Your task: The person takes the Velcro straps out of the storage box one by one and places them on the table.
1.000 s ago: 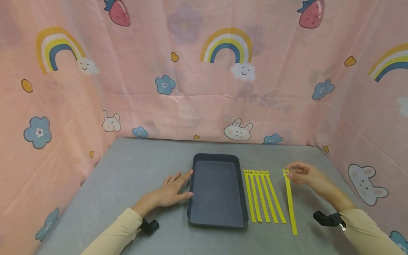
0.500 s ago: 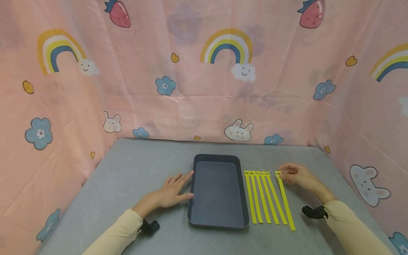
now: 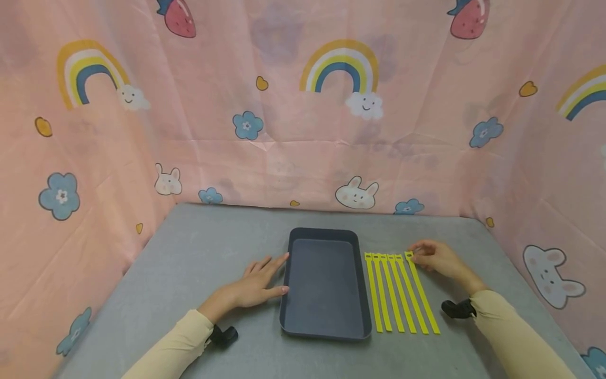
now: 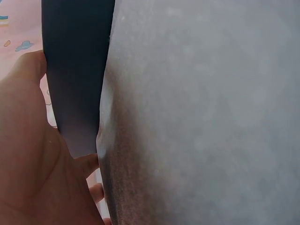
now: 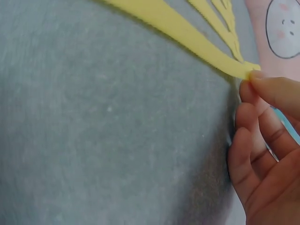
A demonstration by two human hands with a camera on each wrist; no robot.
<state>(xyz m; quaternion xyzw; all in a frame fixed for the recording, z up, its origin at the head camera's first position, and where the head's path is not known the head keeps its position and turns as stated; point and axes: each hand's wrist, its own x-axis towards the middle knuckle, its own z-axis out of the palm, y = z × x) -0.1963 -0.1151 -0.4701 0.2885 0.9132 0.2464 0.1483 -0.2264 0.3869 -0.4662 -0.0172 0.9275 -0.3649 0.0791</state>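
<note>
My right hand point(image 3: 437, 259) pinches the slotted head of a yellow cable tie point(image 3: 423, 295) between thumb and fingertips. In the right wrist view the flat strap of this tie point(image 5: 173, 26) runs away from the thumb across the cloth. Several more yellow cable ties point(image 3: 389, 295) lie side by side just left of it, heads at the far end. My left hand point(image 3: 251, 287) has its fingers spread and rests against the left side of a dark grey tray point(image 3: 326, 289). The left wrist view has the thumb and fingers at the tray's outer wall point(image 4: 77, 79).
A grey cloth-covered table point(image 3: 227, 231) carries everything. Behind it and at both sides hangs a pink printed curtain point(image 3: 284, 163). Black wrist cameras point(image 3: 458, 309) sit at both cuffs.
The right hand has moved left with its cable tie, bringing it close beside the row, its lower end now level with the others. The left hand and the tray have stayed put.
</note>
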